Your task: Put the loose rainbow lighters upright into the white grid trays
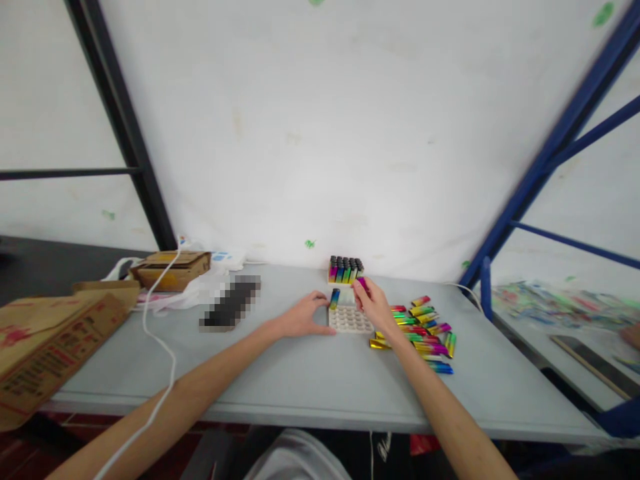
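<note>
A white tray [350, 321] with rows of round holes lies in front of me on the table. One blue-and-yellow lighter [335, 299] stands upright at its far left corner. My left hand [306, 315] is at the tray's left edge, thumb and fingers spread apart, holding nothing. Over the tray's far right part, my right hand [373, 303] pinches a purple lighter [361, 285]; the fingers hide its lower part. Right of the tray, a loose pile of shiny multicoloured lighters [425, 330] lies partly behind my right forearm.
Behind the tray stands a block of several upright lighters [346, 270] with black tops. Left are a pixelated dark object [233, 303], an open cardboard box [173, 269] and a larger carton [60, 340]. A white cable [146, 320] crosses over my left forearm. A blue frame [530, 180] rises right.
</note>
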Available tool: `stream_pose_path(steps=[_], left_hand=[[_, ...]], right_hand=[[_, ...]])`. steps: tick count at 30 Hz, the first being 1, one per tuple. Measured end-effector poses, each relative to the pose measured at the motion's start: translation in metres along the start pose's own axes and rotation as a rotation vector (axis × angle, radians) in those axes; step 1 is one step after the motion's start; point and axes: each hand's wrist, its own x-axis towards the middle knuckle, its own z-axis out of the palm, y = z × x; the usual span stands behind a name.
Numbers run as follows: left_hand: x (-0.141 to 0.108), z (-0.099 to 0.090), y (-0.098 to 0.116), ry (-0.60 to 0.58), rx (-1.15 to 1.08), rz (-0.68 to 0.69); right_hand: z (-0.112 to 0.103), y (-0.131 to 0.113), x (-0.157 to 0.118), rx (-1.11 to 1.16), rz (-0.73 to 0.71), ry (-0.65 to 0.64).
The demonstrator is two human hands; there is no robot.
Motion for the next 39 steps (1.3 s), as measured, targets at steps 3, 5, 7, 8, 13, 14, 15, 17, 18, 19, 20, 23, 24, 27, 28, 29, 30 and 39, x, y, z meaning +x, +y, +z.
stream_pose_path(steps=[3, 5, 7, 8, 13, 14, 15, 17, 18, 19, 20, 23, 24, 27, 28, 29, 30, 39], left_hand=[[0.000, -0.001, 0.001, -0.001, 0.003, -0.005], [0.000, -0.001, 0.001, -0.007, 0.004, -0.007], [-0.001, -0.002, 0.002, -0.010, 0.004, -0.005], [-0.001, -0.002, 0.002, -0.012, 0.004, -0.005], [-0.001, -0.003, 0.003, -0.026, 0.004, 0.004], [-0.001, -0.003, 0.003, -0.026, 0.001, 0.007], [-0.001, -0.003, 0.003, -0.025, -0.001, 0.009], [-0.001, -0.002, 0.003, -0.023, -0.001, 0.009], [0.000, -0.002, 0.003, -0.023, 0.001, 0.008], [0.000, -0.002, 0.003, -0.023, 0.005, 0.008], [0.000, -0.002, 0.003, -0.024, 0.008, 0.008], [0.000, -0.001, 0.003, -0.024, 0.016, 0.014], [0.001, -0.001, 0.002, -0.021, 0.018, 0.015], [0.001, 0.000, 0.000, -0.013, 0.027, 0.010], [0.001, 0.000, 0.000, -0.016, 0.030, 0.006], [0.002, 0.000, -0.001, -0.020, 0.033, 0.001], [0.002, 0.000, -0.002, -0.026, 0.037, -0.004], [0.001, -0.001, 0.000, -0.051, 0.067, -0.013]], right_hand=[[-0.004, -0.003, 0.000, -0.105, -0.131, -0.078], [-0.006, -0.003, -0.001, -0.249, -0.223, -0.115], [-0.007, -0.002, -0.001, -0.362, -0.238, -0.190], [-0.006, -0.001, -0.001, -0.391, -0.228, -0.232], [0.000, 0.005, -0.001, -0.450, -0.225, -0.313], [0.000, 0.005, 0.000, -0.484, -0.237, -0.319], [0.001, 0.006, 0.001, -0.525, -0.249, -0.330], [0.001, 0.005, 0.002, -0.606, -0.274, -0.374], [0.002, 0.004, 0.002, -0.642, -0.284, -0.397], [0.003, 0.003, 0.002, -0.679, -0.292, -0.413], [0.005, 0.001, 0.002, -0.720, -0.293, -0.421], [0.011, -0.006, 0.000, -0.861, -0.236, -0.388], [0.012, -0.008, 0.000, -0.892, -0.211, -0.373], [0.004, -0.009, 0.002, -0.854, -0.188, -0.387], [-0.003, -0.007, 0.004, -0.821, -0.190, -0.390], [-0.012, -0.004, 0.006, -0.797, -0.185, -0.380], [-0.024, 0.001, 0.009, -0.793, -0.171, -0.345], [-0.139, 0.044, 0.005, -0.787, 0.136, -0.330]])
